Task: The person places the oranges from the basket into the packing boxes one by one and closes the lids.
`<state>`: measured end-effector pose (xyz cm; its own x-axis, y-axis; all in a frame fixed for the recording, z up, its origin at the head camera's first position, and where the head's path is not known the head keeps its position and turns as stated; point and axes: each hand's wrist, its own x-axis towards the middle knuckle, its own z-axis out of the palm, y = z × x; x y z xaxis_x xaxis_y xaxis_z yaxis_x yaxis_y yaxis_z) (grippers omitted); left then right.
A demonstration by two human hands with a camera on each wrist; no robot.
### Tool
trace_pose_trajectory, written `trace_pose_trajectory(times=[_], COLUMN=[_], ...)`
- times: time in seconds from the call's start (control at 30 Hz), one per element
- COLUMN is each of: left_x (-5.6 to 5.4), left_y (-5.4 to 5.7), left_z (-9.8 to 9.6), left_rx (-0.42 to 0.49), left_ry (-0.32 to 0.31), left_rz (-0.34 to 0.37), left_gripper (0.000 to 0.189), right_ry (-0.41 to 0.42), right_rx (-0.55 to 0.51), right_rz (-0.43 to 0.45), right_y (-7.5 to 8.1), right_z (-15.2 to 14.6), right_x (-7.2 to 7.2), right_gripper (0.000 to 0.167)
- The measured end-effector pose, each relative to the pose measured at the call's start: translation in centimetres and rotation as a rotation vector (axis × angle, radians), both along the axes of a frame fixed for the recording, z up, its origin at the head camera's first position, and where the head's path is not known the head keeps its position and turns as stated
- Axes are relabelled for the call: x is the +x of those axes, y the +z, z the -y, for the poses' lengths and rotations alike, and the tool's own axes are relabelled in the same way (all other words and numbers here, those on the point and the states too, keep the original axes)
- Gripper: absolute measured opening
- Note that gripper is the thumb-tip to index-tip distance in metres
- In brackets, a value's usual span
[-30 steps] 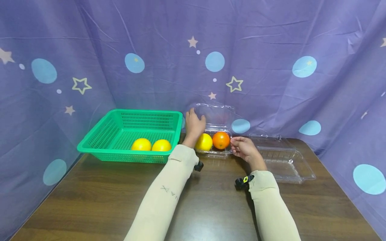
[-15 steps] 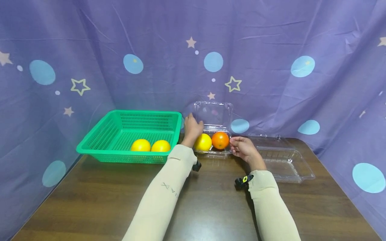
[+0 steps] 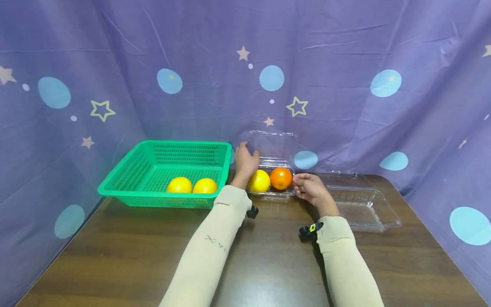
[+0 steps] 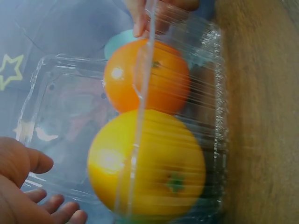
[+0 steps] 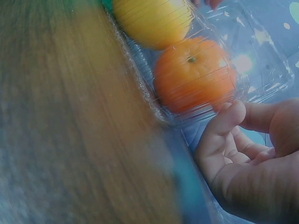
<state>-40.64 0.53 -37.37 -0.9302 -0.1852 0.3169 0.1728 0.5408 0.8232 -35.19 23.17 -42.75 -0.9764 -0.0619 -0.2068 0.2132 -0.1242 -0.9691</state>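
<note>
gleaming brown table (image 3: 268, 260), purple curtain (image 3: 330, 42), clear box (image 3: 272, 195)

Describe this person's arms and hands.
The left hand and right hand are bare. The left sleeve and right sleeve are pale cream with cuffs, the left bearing small dark markings. A black device sits at each wrist, the right one part yellow.

I see basket (image 3: 145, 194) left, two fruits (image 3: 179, 185) at its near side; box (image 3: 276, 161) right of it, two more fruits (image 3: 281, 178) inside; second box (image 3: 354, 209) farther right; curtain (image 3: 215, 115) behind.
</note>
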Motion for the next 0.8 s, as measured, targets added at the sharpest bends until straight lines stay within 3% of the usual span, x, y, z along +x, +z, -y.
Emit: trace_pose_trajectory(times=[0.2, 0.37, 0.57, 0.8], left_x=[0.6, 1.5, 3.0, 4.6], left_y=[1.2, 1.9, 2.8, 3.6], left_z=[0.1, 0.4, 1.0, 2.0], left_rx=[0.056, 0.068, -0.056, -0.224], left_ry=[0.001, -0.011, -0.056, -0.078], left_rz=[-0.132, -0.189, -0.226, -0.256], left_gripper=[0.044, 0.037, 0.028, 0.017], right_ry=[-0.006, -0.012, -0.004, -0.023], right_rx=[-0.019, 0.005, 0.078, 0.286], right_rz=[0.006, -0.005, -0.037, -0.104], right_y=[-0.1, 0.0, 0.4, 0.8], right_z=[-0.1, -0.1, 0.0, 0.6], right_x=[-0.2, -0.2, 0.2, 0.3], right_gripper=[0.010, 0.011, 0.019, 0.023])
